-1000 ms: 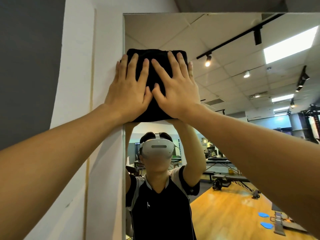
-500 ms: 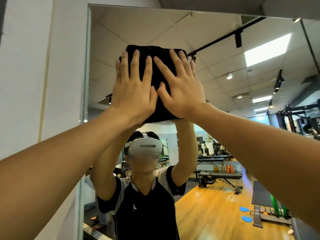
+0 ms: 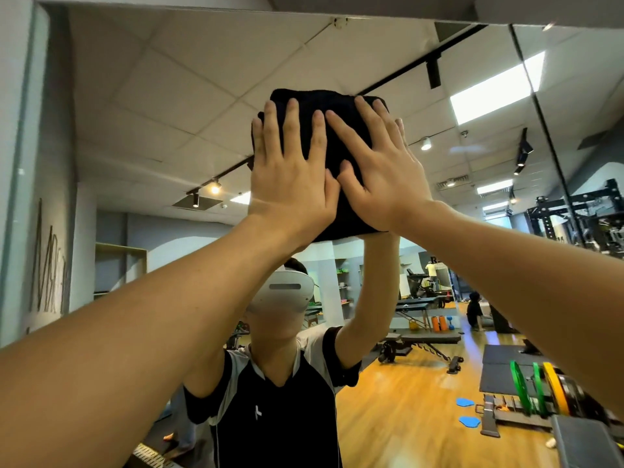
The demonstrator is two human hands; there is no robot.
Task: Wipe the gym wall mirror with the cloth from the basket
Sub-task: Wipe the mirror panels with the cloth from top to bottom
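Two hands up high, side by side, flat against a folded black cloth (image 3: 337, 136) pressed to the wall mirror (image 3: 152, 130). Left hand (image 3: 290, 177) with fingers straight and slightly spread, palm over the cloth's left half, fingertips just short of its top edge. Right hand (image 3: 381, 170) likewise flat, fingers fanned and angled up toward the left, covering the right half. Thumbs touching or nearly so at the cloth's centre. No curling round the fabric, only pressing. Cloth high on the glass, near the mirror's top edge, bottom edge showing below the wrists. Both bare forearms stretched up from the lower corners of the view.

In the reflection: a person in a black shirt with grey shoulder panels (image 3: 280, 407), white headset (image 3: 287, 292) over the eyes, arms raised to the same spot. Behind, wooden gym floor (image 3: 405, 417), a weight bench (image 3: 422, 342), a black rack (image 3: 580, 217) at right, green and yellow weight plates (image 3: 537, 386) stacked low right, two blue pads (image 3: 467, 412) on the floor. Ceiling tiles with track lights (image 3: 434, 70) and a bright panel light (image 3: 496, 89). Vertical seam (image 3: 543, 123) in the glass at right. Grey wall strip (image 3: 20, 163) along the mirror's left edge.
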